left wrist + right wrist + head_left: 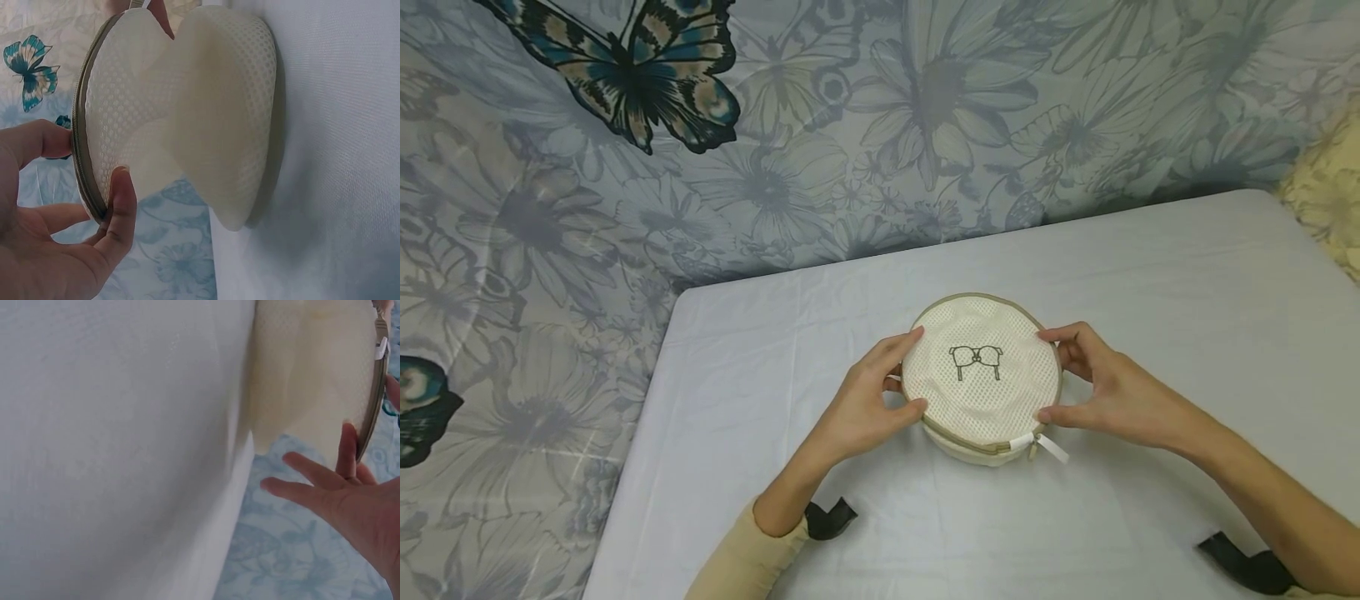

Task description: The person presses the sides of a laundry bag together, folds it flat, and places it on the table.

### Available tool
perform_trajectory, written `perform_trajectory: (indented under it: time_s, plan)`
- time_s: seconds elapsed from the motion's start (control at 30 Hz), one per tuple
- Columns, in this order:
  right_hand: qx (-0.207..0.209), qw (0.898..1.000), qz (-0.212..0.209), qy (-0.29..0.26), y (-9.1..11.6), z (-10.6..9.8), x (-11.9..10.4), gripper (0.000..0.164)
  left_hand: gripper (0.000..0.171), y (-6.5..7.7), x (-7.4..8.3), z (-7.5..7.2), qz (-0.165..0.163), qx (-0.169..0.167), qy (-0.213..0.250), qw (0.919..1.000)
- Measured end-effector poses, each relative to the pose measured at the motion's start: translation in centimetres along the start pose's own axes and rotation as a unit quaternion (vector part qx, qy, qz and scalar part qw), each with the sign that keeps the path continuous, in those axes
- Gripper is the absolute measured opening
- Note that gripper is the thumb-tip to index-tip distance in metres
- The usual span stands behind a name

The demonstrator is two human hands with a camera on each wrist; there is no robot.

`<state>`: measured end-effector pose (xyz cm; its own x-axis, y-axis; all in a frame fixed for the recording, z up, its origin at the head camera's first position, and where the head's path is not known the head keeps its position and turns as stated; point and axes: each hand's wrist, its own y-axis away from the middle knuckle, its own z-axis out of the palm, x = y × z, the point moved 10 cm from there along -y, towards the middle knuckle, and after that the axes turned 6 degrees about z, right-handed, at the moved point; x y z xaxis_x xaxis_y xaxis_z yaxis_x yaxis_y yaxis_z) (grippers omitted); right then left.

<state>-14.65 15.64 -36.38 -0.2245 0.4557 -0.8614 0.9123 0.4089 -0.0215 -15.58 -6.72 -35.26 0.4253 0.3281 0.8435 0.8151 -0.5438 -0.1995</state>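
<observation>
A round cream mesh laundry bag [977, 400] with a glasses-shaped print on its top sits on the white table. Its zipped rim is raised, and the soft mesh side [219, 119] sags and folds down to the cloth. My left hand [868, 396] pinches the rim on the left, thumb on top and fingers beneath. On the opposite side my right hand [1097, 379] pinches the rim, while two of its fingers [306, 490] stretch out free in the right wrist view. A zipper pull and a white tag [1052, 448] hang at the near right edge.
The table [760, 350] wears a white cloth and has rounded far corners. Behind and left of it hangs a floral curtain [775, 183] with butterflies. Yellow fabric [1330, 196] shows at the far right. Black straps [830, 518] hang from both wrists.
</observation>
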Motion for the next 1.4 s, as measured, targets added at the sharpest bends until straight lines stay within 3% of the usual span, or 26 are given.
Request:
perform_trajectory:
  time_s: [0.3, 0.57, 0.97, 1.23, 1.4]
  plan:
    - [0.027, 1.0, -0.005, -0.006, 0.0, -0.2, 0.2, 0.069, 0.084, -0.2, -0.4, 0.3, -0.005, -0.013, -0.013, 0.9998]
    - [0.028, 0.999, 0.03, -0.002, 0.2, -0.1, 1.1, 0.063, 0.082, -0.5, -1.1, 0.4, -0.009, -0.026, -0.028, 0.9992]
    - [0.044, 0.998, -0.013, 0.05, 0.7, 0.2, 0.6, 0.09, 0.085, -0.6, -3.1, 0.4, -0.049, -0.023, -0.02, 0.9983]
    - [0.037, 0.995, 0.032, 0.089, 1.1, 0.5, 1.1, 0.093, 0.083, -0.7, -3.3, 0.7, -0.061, -0.053, -0.028, 0.9963]
    - [0.04, 0.992, 0.046, 0.106, 1.3, 0.6, 1.2, 0.093, 0.082, -0.9, -3.2, 1.0, -0.046, -0.063, -0.02, 0.9967]
